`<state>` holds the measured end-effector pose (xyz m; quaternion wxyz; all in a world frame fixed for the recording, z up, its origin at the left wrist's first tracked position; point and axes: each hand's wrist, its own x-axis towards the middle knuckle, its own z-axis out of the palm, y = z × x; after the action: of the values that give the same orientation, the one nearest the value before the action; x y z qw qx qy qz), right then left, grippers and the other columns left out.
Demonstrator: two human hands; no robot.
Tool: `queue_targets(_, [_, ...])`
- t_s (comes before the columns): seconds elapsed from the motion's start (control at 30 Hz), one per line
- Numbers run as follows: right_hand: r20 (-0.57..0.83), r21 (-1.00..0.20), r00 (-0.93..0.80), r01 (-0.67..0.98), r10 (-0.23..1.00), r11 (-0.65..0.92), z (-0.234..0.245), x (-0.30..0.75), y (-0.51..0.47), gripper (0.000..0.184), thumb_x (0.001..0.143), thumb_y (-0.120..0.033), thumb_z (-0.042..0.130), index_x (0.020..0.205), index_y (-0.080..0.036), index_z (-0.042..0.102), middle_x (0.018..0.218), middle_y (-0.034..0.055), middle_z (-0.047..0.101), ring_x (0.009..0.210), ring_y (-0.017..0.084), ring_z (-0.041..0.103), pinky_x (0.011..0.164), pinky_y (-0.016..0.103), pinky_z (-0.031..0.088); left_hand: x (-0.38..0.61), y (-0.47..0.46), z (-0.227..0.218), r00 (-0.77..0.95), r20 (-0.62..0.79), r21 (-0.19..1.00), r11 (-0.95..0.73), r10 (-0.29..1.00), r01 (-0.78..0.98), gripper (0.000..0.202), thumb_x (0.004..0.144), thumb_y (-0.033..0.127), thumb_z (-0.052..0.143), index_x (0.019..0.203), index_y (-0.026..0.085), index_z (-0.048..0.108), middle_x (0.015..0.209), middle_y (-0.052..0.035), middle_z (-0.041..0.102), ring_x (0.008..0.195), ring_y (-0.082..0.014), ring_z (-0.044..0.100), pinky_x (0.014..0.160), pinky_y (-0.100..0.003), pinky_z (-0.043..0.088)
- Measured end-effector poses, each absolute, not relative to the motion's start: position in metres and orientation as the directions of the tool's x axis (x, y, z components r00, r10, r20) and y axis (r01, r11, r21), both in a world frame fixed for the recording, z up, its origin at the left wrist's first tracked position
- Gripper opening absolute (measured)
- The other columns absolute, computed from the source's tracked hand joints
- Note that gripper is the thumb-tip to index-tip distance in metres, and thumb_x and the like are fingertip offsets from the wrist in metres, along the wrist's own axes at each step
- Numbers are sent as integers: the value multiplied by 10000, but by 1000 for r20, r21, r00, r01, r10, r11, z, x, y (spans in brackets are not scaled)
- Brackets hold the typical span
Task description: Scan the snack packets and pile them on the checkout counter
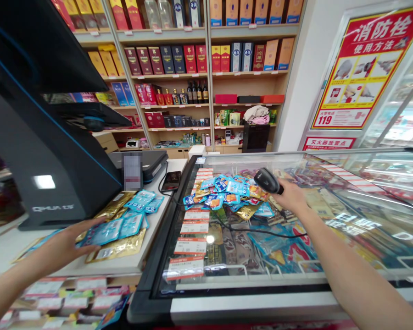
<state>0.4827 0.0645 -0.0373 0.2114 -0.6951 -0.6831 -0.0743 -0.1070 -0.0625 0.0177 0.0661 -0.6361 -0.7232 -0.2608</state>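
My right hand grips a black barcode scanner, pointed at a heap of blue and gold snack packets lying on the glass lid of a freezer chest. The scanner's black cable trails across the glass. My left hand rests on a second pile of blue and gold packets on the white counter, its fingers pressing a blue packet.
A black checkout terminal stands at the left on the counter. A dark payment device lies behind the packets. Price labels line the freezer's left side. Shelves of boxed bottles fill the back wall; a red fire-hydrant poster hangs right.
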Motion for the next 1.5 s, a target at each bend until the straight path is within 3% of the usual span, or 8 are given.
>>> queue_targets(0.13, [412, -216, 70, 976, 909, 22, -35, 482, 63, 411, 787, -391, 622, 1166, -237, 664, 979, 92, 741, 904, 289, 683, 688, 309, 455, -117, -63, 13, -217, 260, 374, 109, 941, 921, 480, 526, 600, 659, 954, 382, 658, 1032, 63, 731, 871, -285, 682, 869, -510, 519])
queue_targets(0.3, [455, -257, 74, 965, 888, 51, -32, 480, 61, 370, 777, -384, 626, 1112, -238, 684, 941, 80, 743, 889, 280, 680, 685, 296, 455, -108, -60, 8, -149, 482, 351, -34, 864, 936, 489, 644, 639, 635, 1076, 415, 592, 1094, 72, 660, 1013, -270, 634, 996, -511, 455])
queue_targets(0.6, [547, -331, -68, 898, 835, 290, -21, 472, 56, 353, 726, -317, 656, 1060, -210, 702, 933, 79, 747, 871, 272, 687, 693, 286, 450, 35, -10, 1, 85, 676, 232, -320, 732, 918, 525, 688, 475, 681, 1143, 242, 560, 1088, -81, 614, 1020, -283, 619, 938, -437, 515])
queue_targets(0.73, [513, -310, -232, 848, 827, 430, -15, 465, 51, 335, 754, -373, 666, 1051, -222, 702, 931, 63, 749, 858, 244, 687, 714, 275, 451, 96, 20, -9, 166, 685, 257, -448, 710, 857, 568, 676, 327, 698, 1200, 195, 521, 1159, -131, 622, 1072, -303, 600, 942, -450, 500])
queue_targets(0.9, [407, -248, -383, 828, 829, 503, -9, 455, 45, 317, 742, -274, 655, 1054, -245, 703, 969, 38, 749, 901, 220, 687, 736, 259, 449, 132, 42, -20, 174, 709, 273, -493, 684, 826, 550, 669, 209, 666, 1197, 180, 517, 1168, -140, 622, 1120, -320, 574, 984, -485, 464])
queue_targets(1.03, [386, -213, -455, 802, 802, 558, -8, 450, 43, 394, 734, -288, 668, 1126, -257, 681, 1047, 44, 737, 954, 224, 674, 770, 262, 447, 136, 44, -28, 225, 715, 221, -520, 662, 825, 526, 700, 191, 647, 1207, 182, 507, 1168, -138, 615, 1126, -314, 571, 989, -479, 457])
queue_targets(1.23, [374, -172, -499, 791, 782, 587, -6, 442, 39, 240, 725, -306, 676, 956, -243, 699, 909, 33, 736, 883, 221, 665, 714, 256, 414, 135, 39, -34, 251, 715, 190, -526, 653, 829, 536, 733, 237, 659, 1238, 181, 490, 1182, -143, 609, 1143, -320, 563, 975, -478, 465])
queue_targets(1.5, [339, -118, -554, 777, 760, 619, -2, 434, 33, 249, 736, -285, 657, 978, -250, 705, 882, 26, 742, 841, 214, 668, 704, 263, 387, 136, 39, -37, 261, 711, 195, -540, 653, 819, 545, 740, 244, 657, 1252, 178, 482, 1208, -150, 606, 1155, -316, 559, 982, -473, 458])
